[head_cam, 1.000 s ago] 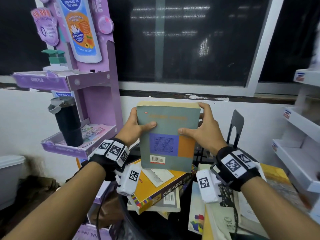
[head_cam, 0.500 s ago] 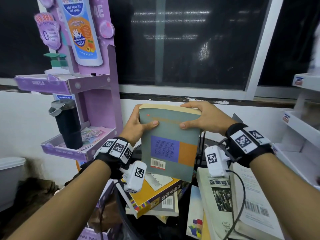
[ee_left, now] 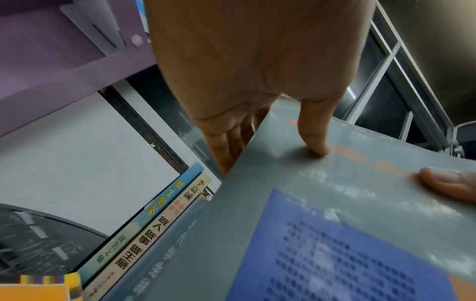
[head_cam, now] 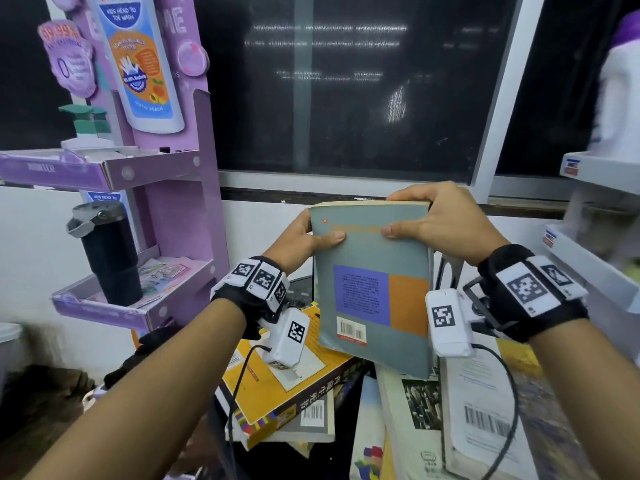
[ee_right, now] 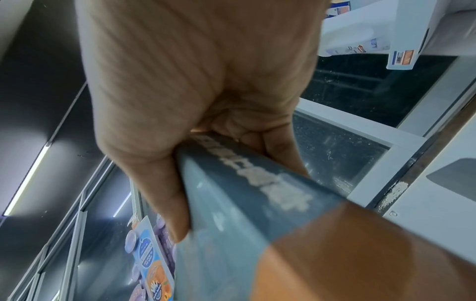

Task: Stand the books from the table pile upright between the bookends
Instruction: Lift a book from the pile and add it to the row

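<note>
Gripping grey paperback book with purple and orange cover blocks, left hand clamped left edge, right hand clamped top right corner, above table pile.

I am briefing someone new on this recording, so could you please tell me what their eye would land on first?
First, the grey book with its blue and orange panels, held upright in mid-frame by the left hand at its left edge and the right hand over its top right corner. Below it lies a jumbled pile of books, and a tall purple display stand rises at the left.
</note>
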Tool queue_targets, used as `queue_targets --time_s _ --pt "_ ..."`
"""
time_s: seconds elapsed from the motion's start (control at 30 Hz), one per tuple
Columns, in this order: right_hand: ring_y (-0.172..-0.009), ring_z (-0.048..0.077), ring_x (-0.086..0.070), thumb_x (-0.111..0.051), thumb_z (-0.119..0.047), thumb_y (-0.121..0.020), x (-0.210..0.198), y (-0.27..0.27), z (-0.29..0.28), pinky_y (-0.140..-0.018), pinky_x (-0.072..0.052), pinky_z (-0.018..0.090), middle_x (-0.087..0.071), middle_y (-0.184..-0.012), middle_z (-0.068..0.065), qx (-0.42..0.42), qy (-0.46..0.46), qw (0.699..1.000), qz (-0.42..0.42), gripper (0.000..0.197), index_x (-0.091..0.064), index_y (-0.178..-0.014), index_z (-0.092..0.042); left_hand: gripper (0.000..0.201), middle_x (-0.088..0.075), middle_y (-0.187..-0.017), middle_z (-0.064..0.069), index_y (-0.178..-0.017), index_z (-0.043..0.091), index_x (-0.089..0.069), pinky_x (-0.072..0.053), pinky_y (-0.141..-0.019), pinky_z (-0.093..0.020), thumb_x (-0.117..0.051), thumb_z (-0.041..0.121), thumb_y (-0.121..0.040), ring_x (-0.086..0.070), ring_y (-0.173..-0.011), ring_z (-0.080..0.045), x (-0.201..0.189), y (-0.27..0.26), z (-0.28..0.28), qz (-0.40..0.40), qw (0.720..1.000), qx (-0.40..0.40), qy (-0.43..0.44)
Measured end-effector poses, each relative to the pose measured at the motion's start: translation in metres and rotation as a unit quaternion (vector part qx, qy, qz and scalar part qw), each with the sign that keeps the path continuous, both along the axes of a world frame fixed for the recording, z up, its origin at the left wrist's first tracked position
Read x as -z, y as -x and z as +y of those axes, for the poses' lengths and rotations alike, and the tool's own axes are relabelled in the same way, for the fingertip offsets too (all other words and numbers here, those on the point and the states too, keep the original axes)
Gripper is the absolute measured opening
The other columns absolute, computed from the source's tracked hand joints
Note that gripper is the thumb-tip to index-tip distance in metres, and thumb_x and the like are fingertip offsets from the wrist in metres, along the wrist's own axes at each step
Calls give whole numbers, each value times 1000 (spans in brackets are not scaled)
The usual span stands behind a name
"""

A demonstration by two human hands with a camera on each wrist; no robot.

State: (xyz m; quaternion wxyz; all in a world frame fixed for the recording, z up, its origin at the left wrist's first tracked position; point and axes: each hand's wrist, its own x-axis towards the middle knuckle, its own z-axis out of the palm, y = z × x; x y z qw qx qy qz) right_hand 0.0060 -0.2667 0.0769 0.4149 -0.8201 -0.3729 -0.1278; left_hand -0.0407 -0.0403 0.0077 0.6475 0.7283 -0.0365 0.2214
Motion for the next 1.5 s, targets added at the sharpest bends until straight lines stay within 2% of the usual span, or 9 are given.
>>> queue_targets --time_s 0.13,0.27,0.37,0.5,0.67,0.93,1.23,1.37,1.5 --pt "-83 5 -63 -86 -32 -68 1 -5 -11 -67 -49 16 -69 -97 -5 51 3 999 -20 41 -71 -104 -21 55 -62 -121 -9 -135 10 -42 -52 -86 -22 -66 5 -86 -58 -112 -20 3 -20 -7 16 999 -9 -38" --pt "-78 5 -59 -85 -33 -70 0 -13 -18 -61 -43 14 -66 -97 -2 93 6 995 -31 43 -70 -108 -20 56 -55 -131 -6 -139 15 -43 -41 -104 -36 -65 13 -87 -50 -122 -19 11 -36 -5 24 989 -103 -108" --pt "-86 13 -59 -83 -35 -71 2 -19 -17 -67 -44 18 -67 -103 1 124 4 992 -39 50 -68 -115 -18 55 -52 -136 -5 -138 17 -45 -37 -107 -37 -64 19 -87 -49 -125 -20 14 -46 -3 36 973 -145 -177" --pt "-90 12 -53 -82 -36 -73 6 -27 -12 -59 -39 12 -65 -104 1 150 -1 988 -33 49 -67 -116 -17 57 -50 -137 -11 -137 17 -46 -35 -109 -41 -66 26 -84 -46 -126 -26 15 -60 -1 40 938 -193 -285" --pt "-102 21 -60 -82 -36 -72 9 -37 3 -81 -55 32 -66 -104 3 163 -20 986 -16 46 -68 -112 -19 60 -45 -142 -8 -137 24 -47 -33 -110 -40 -66 39 -82 -40 -131 -26 19 -77 3 67 906 -222 -354" --pt "-103 25 -60 -79 -38 -74 12 -55 27 -86 -55 36 -67 -108 8 192 -12 981 -15 51 -66 -119 -17 64 -43 -141 -6 -134 22 -50 -35 -106 -36 -65 51 -78 -38 -130 -25 35 -96 7 79 875 -255 -402" --pt "-105 30 -58 -75 -34 -78 25 -68 50 -87 -54 42 -67 -110 11 240 -31 970 -5 47 -64 -120 -17 63 -43 -136 -6 -130 16 -53 -26 -108 -27 -71 38 -74 -29 -133 -22 47 -103 8 35 901 -267 -340" --pt "-105 31 -58 -73 -32 -79 34 -75 62 -82 -48 34 -67 -109 11 246 -57 967 22 39 -66 -114 -16 71 -44 -131 -3 -127 16 -54 -23 -102 -19 -68 42 -62 -31 -129 -21 46 -102 10 35 920 -254 -296" --pt "-104 31 -59 -72 -33 -78 47 -81 81 -85 -48 32 -68 -106 10 238 -75 968 33 42 -65 -116 -18 76 -42 -131 -1 -130 13 -51 -28 -106 -23 -72 38 -61 -30 -129 -19 49 -104 12 30 927 -248 -279"
